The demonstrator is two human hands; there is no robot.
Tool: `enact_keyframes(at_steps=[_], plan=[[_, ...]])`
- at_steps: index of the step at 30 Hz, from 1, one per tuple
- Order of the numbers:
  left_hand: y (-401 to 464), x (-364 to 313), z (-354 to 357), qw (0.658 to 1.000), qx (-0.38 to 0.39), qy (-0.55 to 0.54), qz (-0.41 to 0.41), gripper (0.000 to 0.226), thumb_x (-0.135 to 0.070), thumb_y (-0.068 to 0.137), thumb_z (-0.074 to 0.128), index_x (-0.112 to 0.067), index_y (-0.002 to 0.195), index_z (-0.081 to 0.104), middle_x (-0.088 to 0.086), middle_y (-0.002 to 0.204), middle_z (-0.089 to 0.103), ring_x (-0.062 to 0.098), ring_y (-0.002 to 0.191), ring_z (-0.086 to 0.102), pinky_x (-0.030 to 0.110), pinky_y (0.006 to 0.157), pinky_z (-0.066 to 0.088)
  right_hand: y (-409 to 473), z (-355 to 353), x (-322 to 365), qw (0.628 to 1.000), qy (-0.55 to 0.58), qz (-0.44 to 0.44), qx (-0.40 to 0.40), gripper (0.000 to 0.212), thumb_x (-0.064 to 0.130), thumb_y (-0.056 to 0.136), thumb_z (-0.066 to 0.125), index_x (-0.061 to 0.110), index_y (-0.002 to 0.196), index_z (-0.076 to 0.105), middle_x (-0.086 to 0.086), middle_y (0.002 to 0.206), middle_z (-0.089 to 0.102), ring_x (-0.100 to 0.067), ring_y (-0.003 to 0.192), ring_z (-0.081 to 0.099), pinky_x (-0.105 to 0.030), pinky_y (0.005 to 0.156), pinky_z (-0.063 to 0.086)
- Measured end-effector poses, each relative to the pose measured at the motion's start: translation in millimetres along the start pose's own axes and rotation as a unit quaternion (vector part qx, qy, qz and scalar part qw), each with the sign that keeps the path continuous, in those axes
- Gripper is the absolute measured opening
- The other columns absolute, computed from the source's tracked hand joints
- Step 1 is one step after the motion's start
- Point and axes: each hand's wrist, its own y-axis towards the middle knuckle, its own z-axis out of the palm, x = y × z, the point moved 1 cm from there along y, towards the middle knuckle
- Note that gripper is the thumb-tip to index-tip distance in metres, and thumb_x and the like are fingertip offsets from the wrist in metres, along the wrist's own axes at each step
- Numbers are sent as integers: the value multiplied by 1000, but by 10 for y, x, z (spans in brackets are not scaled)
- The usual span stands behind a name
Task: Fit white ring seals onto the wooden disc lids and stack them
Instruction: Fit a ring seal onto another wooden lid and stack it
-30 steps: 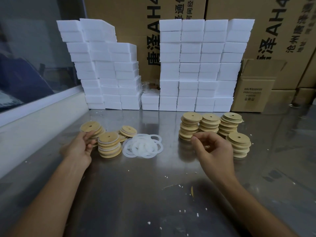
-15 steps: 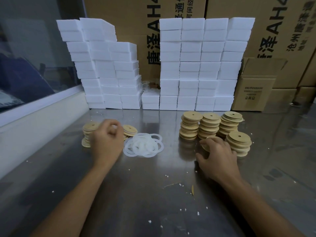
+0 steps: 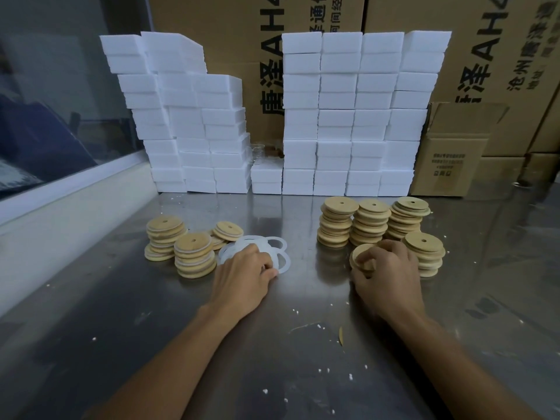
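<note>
Ring seals [image 3: 274,248], centre frame, look thin, floppy and clingy; left hand [image 3: 242,275] pinches one at its edge. Right hand [image 3: 386,275] grips a light, rigid wooden disc lid [image 3: 360,256] by its rim.

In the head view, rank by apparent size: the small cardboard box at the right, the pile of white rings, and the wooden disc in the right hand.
1. small cardboard box, clearly largest.
2. pile of white rings, partly under the left hand.
3. wooden disc, partly covered by the right hand, smallest.
</note>
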Motion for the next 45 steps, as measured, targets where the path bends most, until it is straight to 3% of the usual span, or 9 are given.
enact_keyframes(at_steps=[6,12,19,23,25,29,32,37,45], plan=[[-9,16,-17,1000,26,-16,2,13,-23,95,57,-15,95,68,-5,103,49,20,91,55,38,75,47,29,-22,-25,1000,30,2,-4,26,27,75,82,17,96,70,-7,118,56,-31,105,55,-43,89,48],[-41,28,-137,998,42,-50,27,22,-42,86,68,-20,86,71,-7,97,58,14,91,53,36,78,48,-11,0,3,994,108,-19,4,29,18,75,82,15,100,68,3,112,41,-9,90,45,-25,80,40],[-23,24,-104,997,51,10,61,19,-24,98,50,-14,90,65,-4,97,60,15,93,51,31,75,43,-49,24,137,972,229,14,42,18,21,76,83,16,92,75,1,117,52,-15,112,52,-36,100,45],[-9,20,-95,998,1,-50,40,14,-12,95,50,-15,83,56,-5,84,58,17,81,50,34,69,42,-83,19,172,965,260,14,45,20,17,78,81,29,90,69,2,111,56,-13,96,56,-38,92,51],[5,-14,-105,975,-5,-222,-12,21,-8,95,51,-17,77,56,-8,73,61,16,72,55,30,64,43,-89,23,180,959,280,14,43,19,17,81,79,29,90,69,4,97,63,-17,86,62,-42,83,56],[-3,-149,-136,854,64,-509,-86,31,-9,99,52,-17,72,63,2,70,66,12,58,54,24,49,39,-87,25,191,940,340,0,21,14,7,86,71,20,89,75,5,89,71,-14,86,66,-38,82,57],[-21,-202,-121,832,79,-541,-99,28,-10,98,54,-15,73,65,7,72,62,17,61,52,27,49,38,-98,-14,233,913,405,-10,53,14,17,91,65,17,83,76,2,90,71,-18,89,65,-36,77,56],[-36,-295,-79,869,48,-469,-153,16,-23,96,59,-13,87,68,0,77,64,13,49,55,29,54,50,-162,-12,343,901,424,-37,77,18,22,91,67,10,79,74,-9,85,71,-30,85,66,-46,78,57],[-80,-393,1,798,60,-580,-153,18,-20,96,59,-8,84,63,14,102,63,24,82,73,41,63,61,-176,6,330,909,411,-62,41,8,15,87,73,16,95,71,3,89,73,-14,84,70,-28,76,57]])
